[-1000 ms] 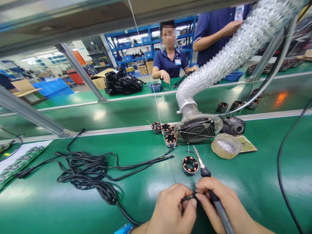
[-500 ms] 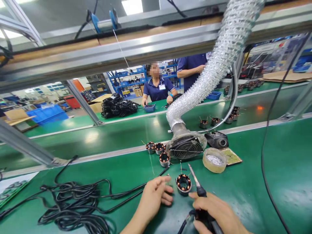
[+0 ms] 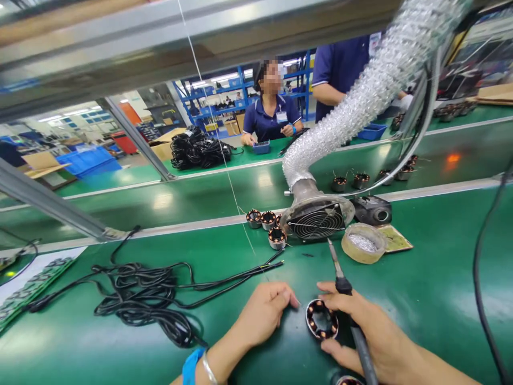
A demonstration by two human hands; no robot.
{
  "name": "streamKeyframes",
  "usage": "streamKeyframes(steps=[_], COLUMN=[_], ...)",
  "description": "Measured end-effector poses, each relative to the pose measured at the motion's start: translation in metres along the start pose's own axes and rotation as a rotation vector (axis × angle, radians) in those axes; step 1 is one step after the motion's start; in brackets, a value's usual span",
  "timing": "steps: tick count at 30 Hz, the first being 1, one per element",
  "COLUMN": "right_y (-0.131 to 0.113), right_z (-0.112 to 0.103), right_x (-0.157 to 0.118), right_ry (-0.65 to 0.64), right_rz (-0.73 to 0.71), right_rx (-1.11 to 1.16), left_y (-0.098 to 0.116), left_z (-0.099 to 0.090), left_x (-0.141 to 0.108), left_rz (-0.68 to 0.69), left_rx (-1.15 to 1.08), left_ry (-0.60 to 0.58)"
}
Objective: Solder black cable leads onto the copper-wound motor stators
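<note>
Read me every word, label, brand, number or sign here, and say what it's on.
No text can be read.
White badge on the co-worker by the small blue tray: too small.
Pale badge on the co-worker behind the silver duct: too blurred.

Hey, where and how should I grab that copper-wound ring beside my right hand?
The copper-wound ring is probably best pinched across its outer rim, coming from the right: its open face is turned up, the coils sit inside the rim, and your right hand has thumb and fingers near opposite edges.
</note>
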State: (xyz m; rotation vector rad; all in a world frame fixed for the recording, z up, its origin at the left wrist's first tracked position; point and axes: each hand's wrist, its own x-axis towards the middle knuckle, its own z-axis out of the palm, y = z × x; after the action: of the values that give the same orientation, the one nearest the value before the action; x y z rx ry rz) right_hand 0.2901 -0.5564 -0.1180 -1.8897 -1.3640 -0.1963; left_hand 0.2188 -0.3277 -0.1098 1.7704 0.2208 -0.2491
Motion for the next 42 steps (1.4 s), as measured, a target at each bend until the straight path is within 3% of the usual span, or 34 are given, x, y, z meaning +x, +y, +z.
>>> streamKeyframes(steps=[3, 6, 9, 14, 19, 21, 26, 29, 33, 35, 39, 42], right_y=[-0.002, -0.002, -0.003, -0.007, -0.007, -0.007, -0.006, -0.006, -0.008, -0.008, -0.006, -0.003], right_z=[-0.001, 0.002, 0.008, 0.006, 0.006, 0.008, 0.009, 0.005, 0.001, 0.001, 0.002, 0.002], right_x=[0.001, 0.002, 0.003, 0.007, 0.007, 0.006, 0.008, 0.011, 0.013, 0.014, 0.013, 0.011], right_ry=[-0.059, -0.037, -0.030, -0.024, -0.054, -0.072, -0.090, -0.080, -0.062, -0.067, -0.101, -0.102], right_rz=[-0.032, -0.002, 0.010, 0.029, 0.080, 0.111, 0.121, 0.119, 0.104, 0.095, 0.096, 0.110], right_rx=[0.055, 0.055, 0.085, 0.120, 0.130, 0.144, 0.191, 0.210, 0.226, 0.230, 0.243, 0.236], left_y=[0.008, 0.017, 0.020, 0.015, 0.025, 0.032, 0.040, 0.038, 0.037, 0.036, 0.031, 0.029], left_z=[-0.002, -0.004, -0.006, -0.011, -0.011, -0.005, 0.011, 0.007, -0.005, -0.005, 0.008, 0.014], left_x=[0.004, 0.007, 0.007, 0.006, 0.001, 0.002, 0.006, 0.001, -0.011, -0.013, -0.009, -0.009], left_rz=[0.060, 0.111, 0.039, 0.009, 0.134, 0.096, -0.206, -0.126, -0.156, -0.194, -0.309, -0.330], left_rx=[0.087, 0.195, 0.146, 0.063, 0.234, 0.156, -0.257, -0.100, 0.075, -0.023, -0.367, -0.418], left_ry=[0.036, -0.138, -0.241, -0.248, -0.098, -0.091, -0.122, -0.080, -0.194, -0.208, -0.119, -0.117])
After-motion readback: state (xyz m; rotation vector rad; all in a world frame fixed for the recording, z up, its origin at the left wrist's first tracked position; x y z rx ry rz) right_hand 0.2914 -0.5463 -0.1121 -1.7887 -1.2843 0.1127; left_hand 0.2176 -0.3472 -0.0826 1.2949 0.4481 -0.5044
